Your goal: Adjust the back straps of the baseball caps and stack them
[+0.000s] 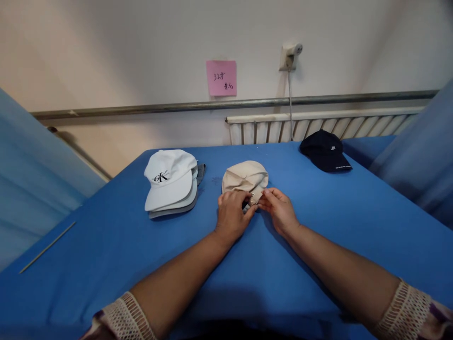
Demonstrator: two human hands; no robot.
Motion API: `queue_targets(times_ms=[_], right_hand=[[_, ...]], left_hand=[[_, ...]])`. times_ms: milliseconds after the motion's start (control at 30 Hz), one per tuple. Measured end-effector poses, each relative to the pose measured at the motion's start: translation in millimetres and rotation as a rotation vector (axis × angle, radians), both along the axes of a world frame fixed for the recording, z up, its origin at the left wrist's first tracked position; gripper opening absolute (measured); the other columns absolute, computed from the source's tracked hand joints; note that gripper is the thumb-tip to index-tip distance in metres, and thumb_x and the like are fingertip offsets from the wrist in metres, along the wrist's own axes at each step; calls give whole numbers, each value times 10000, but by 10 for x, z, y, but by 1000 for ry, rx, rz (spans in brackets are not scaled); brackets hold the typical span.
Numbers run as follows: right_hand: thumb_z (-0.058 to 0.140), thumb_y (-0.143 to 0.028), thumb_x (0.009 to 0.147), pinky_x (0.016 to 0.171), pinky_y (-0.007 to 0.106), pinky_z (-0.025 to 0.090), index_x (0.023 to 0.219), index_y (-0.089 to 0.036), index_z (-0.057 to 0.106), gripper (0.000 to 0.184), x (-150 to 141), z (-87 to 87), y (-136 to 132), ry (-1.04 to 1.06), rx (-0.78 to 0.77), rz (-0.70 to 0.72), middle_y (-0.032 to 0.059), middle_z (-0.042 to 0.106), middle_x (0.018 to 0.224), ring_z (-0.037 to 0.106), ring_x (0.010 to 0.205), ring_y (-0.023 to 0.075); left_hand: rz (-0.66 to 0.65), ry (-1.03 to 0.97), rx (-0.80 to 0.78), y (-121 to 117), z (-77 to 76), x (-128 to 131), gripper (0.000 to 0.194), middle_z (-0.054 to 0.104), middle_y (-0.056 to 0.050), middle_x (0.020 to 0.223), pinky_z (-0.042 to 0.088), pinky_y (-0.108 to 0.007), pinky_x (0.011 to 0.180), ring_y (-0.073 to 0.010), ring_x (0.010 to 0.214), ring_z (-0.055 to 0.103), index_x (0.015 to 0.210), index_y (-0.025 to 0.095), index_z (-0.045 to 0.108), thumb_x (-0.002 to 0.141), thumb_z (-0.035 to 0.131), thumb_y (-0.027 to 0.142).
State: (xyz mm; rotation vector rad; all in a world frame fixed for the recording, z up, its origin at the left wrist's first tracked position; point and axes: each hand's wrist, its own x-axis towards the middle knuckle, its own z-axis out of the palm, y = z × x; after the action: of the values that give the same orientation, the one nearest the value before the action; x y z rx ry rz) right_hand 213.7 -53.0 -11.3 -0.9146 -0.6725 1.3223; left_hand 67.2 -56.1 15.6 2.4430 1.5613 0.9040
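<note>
A beige cap (246, 175) lies in the middle of the blue-covered table, its back edge turned towards me. My left hand (232, 210) is closed on the near left part of its rim. At the near right, my right hand (280, 208) pinches the cap's back strap between thumb and fingers. A small metal buckle (252, 199) shows on the strap between the two hands. The cap's brim is not in sight.
A stack of caps, topped by a white cap (171, 174), sits on the left. At the far right lies a dark navy cap (324, 150). A thin stick (47, 247) rests near the left edge of the blue table cover (219, 293). Blue curtains (31, 174) hang at both sides.
</note>
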Motion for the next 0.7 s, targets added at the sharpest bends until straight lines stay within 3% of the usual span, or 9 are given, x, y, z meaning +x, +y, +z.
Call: queue_targets(times_ms=[267,500,600,700], right_hand=[[820,-431,621,618,258,467,728,-194,626,325,-37,-17,8,-59,46,16,-21,631,620,570,586,110],[844,-396,613,661,265,485,756,-198,637,321,-39,31,-14,-26,86,34,16,699,704,643,679,139],[836,-421,637,642,250,491,780,-189,643,334,-28,36,-35,42,-4,85,43,725,763,672,711,151],[745,-505,735,543,224,470,790,-170,671,347,-3,6,-26,147,-182,227,49,705,724,645,627,133]], left_hand=[[30,32,50,-5,60,22,151,697,-49,991,290,-458,1012,-254,1025,569,969,232,635,842,638,314],[81,-138,-16,90,7,-26,123,692,-16,893,374,-405,940,-205,907,610,902,215,630,804,655,285],[73,-210,-21,124,-10,-64,134,687,-11,886,401,-378,907,-195,895,611,902,212,638,796,666,289],[-17,-193,16,98,13,-79,132,690,-12,897,387,-376,925,-193,914,604,913,214,646,798,668,274]])
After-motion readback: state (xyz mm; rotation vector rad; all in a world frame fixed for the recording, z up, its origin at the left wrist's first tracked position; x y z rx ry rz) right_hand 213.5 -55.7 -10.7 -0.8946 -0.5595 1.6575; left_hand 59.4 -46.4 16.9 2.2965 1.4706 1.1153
